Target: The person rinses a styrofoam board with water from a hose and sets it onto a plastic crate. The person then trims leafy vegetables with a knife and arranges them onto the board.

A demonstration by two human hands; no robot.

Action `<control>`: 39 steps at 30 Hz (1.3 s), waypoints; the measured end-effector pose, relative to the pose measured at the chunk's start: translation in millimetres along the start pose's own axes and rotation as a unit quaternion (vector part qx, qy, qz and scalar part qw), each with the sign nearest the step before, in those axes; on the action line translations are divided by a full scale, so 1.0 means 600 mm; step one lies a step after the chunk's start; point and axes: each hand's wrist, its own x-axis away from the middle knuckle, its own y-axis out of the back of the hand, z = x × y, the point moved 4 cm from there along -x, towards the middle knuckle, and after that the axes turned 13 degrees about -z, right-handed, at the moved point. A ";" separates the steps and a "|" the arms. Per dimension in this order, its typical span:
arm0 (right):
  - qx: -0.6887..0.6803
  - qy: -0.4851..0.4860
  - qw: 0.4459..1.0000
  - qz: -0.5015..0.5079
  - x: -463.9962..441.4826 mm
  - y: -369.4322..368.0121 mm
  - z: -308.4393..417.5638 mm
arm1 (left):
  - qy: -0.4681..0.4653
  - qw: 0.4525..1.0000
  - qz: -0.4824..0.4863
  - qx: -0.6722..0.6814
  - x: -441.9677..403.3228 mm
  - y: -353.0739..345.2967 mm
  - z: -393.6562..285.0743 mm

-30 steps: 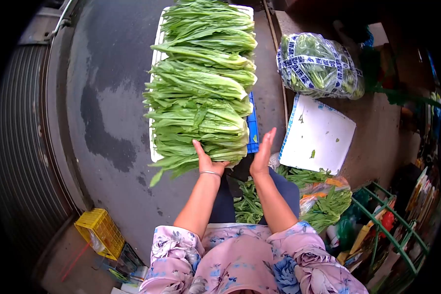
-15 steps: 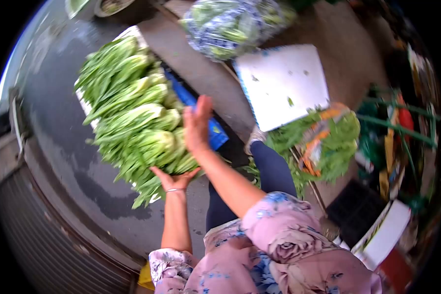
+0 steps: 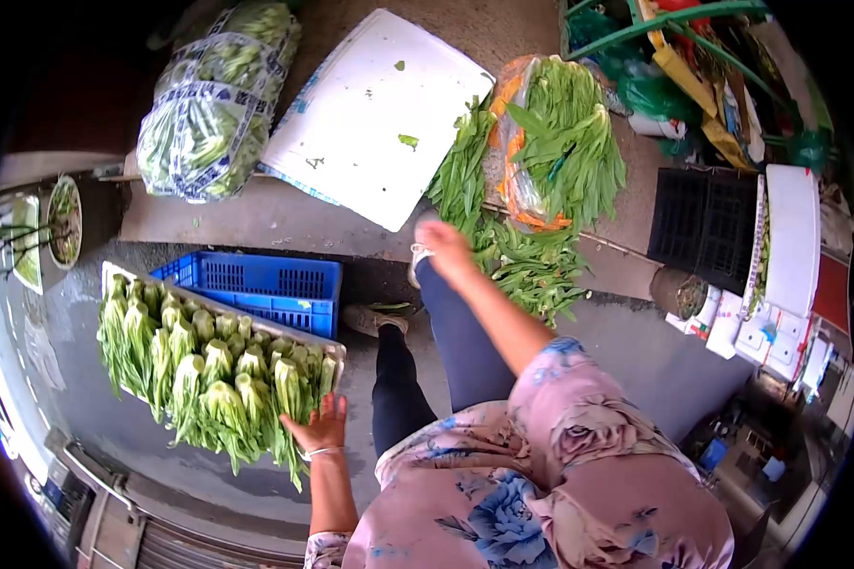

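Rows of leafy green vegetables lie in a white tray at the left, their pale stem ends toward a blue crate. At the tray's near right end is my left hand, fingers spread, beside the last bunch and holding nothing. My right hand is over my leg, close to the loose greens on the ground; its fingers are blurred. Above it, more leafy greens rest on an orange and clear plastic bag.
A white foam lid with leaf scraps lies on the raised pavement, beside a plastic-wrapped bundle of greens. To the right are a black crate, a white foam box and a green metal frame.
The view has turned toward the right, so the tray now appears at the left. My right hand has moved away from the tray toward the bagged greens. My left hand has come off the bunch.
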 end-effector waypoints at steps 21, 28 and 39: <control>0.065 -0.089 0.911 -0.398 -0.524 0.393 -0.296 | -0.425 0.560 0.407 -0.584 -0.168 -0.869 0.803; -0.199 -0.228 0.916 -0.264 -0.544 0.430 -0.325 | -0.679 0.175 0.229 -0.675 -0.125 -0.977 0.973; -0.376 -0.220 0.887 -0.153 -0.419 0.476 -0.244 | -0.680 0.196 0.294 -0.643 -0.072 -0.909 0.884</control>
